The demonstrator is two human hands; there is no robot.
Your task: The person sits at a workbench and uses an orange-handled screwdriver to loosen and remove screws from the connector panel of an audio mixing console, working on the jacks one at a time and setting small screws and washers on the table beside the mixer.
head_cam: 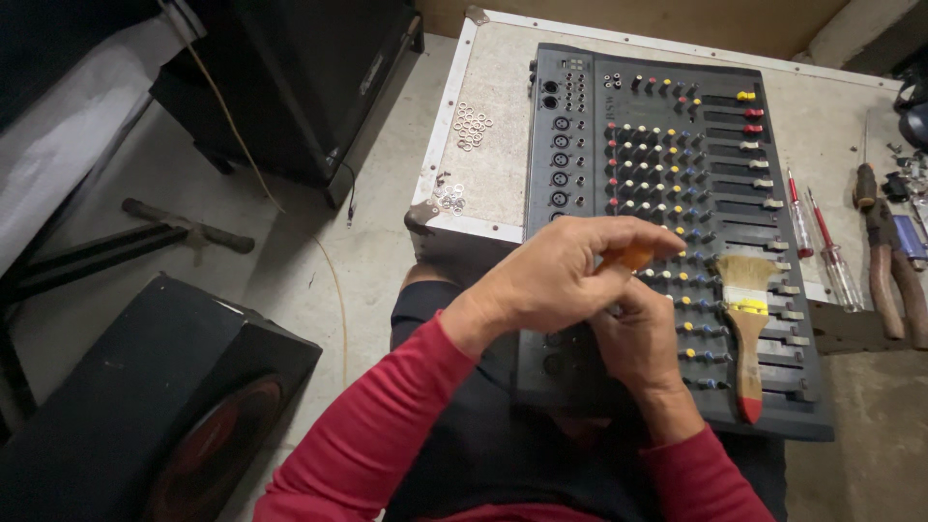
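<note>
Audio mixer (677, 193), dark grey, rows of coloured knobs and sliders, lying flat with its far end on a pale, metal-edged case (493, 116) and its near end over the lap, so within easy reach of both hands. Left hand (561, 280) crossed over the near knob rows, fingers curled and closed around an orange tool handle (633, 256); probably a screwdriver, tip hidden beneath the hand. Right hand (643, 338) just below and touching the left, resting on the mixer face, fingers bunched, seemingly steadying the tool's lower end; what it pinches, if anything, impossible to tell. Red sleeves (387, 425) on both arms.

Paintbrush (746, 319), wooden handle with a yellow band, laid on the sliders just beside the right hand, bristles away from the body. Two small heaps of metal washers (472, 126) on the case's bare left part, well apart from the hands. Two red-tipped screwdrivers (817, 232) and pliers (884, 261) lined up right of the mixer. Black speaker box (145, 406) on the floor to the left.
</note>
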